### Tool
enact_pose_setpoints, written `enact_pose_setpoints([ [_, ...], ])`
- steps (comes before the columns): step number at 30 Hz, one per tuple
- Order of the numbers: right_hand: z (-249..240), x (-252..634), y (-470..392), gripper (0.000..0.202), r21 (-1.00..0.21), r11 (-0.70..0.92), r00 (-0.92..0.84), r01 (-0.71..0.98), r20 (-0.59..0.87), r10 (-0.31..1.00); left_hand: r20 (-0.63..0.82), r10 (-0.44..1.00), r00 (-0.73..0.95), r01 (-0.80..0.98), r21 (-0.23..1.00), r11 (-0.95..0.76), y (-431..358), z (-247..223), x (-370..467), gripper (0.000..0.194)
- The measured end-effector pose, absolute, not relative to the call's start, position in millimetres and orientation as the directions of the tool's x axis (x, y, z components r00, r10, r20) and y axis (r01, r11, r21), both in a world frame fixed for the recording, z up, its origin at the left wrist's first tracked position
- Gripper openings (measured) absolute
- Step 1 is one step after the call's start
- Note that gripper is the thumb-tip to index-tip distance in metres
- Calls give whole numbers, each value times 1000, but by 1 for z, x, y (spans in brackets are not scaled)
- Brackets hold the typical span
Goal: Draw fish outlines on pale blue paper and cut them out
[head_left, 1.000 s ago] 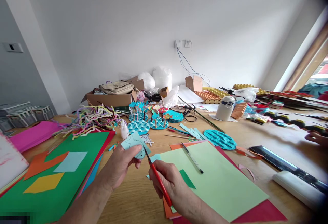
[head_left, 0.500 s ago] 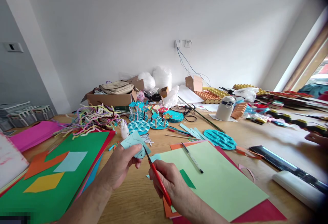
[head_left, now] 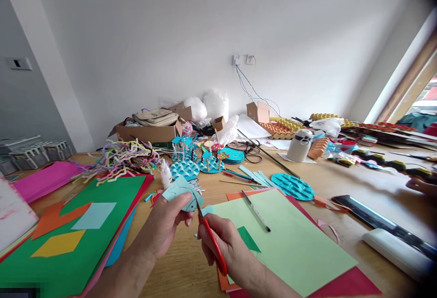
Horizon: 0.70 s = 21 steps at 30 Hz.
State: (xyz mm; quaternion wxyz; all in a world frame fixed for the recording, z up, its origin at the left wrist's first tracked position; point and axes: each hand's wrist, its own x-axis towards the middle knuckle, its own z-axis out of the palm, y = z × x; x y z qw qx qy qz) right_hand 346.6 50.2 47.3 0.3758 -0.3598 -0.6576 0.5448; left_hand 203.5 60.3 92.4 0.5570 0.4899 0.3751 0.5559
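My left hand (head_left: 168,220) pinches a light blue piece of paper (head_left: 180,191) with a fish drawn on it in dark lines, thumb on top. My right hand (head_left: 221,239) is wrapped round red-handled scissors (head_left: 218,253), whose blades meet the paper's right edge. Beneath and right of that hand lies a pale green sheet (head_left: 290,239) bearing a pen (head_left: 256,211) and a dark green scrap (head_left: 248,239). On the left, a green sheet (head_left: 112,193) carries orange, yellow and light blue paper pieces.
Behind my hands stand a glue bottle (head_left: 166,175) and blue bases with paper fish (head_left: 210,162). Pipe cleaners (head_left: 126,154) are heaped at the left. A blue disc (head_left: 292,186) lies right of centre. Another person's hand (head_left: 421,184) shows at the right edge.
The light blue paper has shifted slightly right and tilted in my left hand. The scissors' blades have moved a little, still at the paper's right edge.
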Motion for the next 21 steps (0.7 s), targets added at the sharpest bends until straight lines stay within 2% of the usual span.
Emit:
enact_pose_setpoints([
  [5,50,345,49,30,-992,124,-461,-11,115,880,126,987,103,-253,963,-96,61,89,205,17],
  [15,47,345,50,46,-997,81,-476,-12,76,876,109,992,66,-248,965,-90,57,93,209,21],
  [21,50,343,48,46,-997,61,-469,-37,71,880,101,994,37,-265,960,-87,56,93,213,19],
])
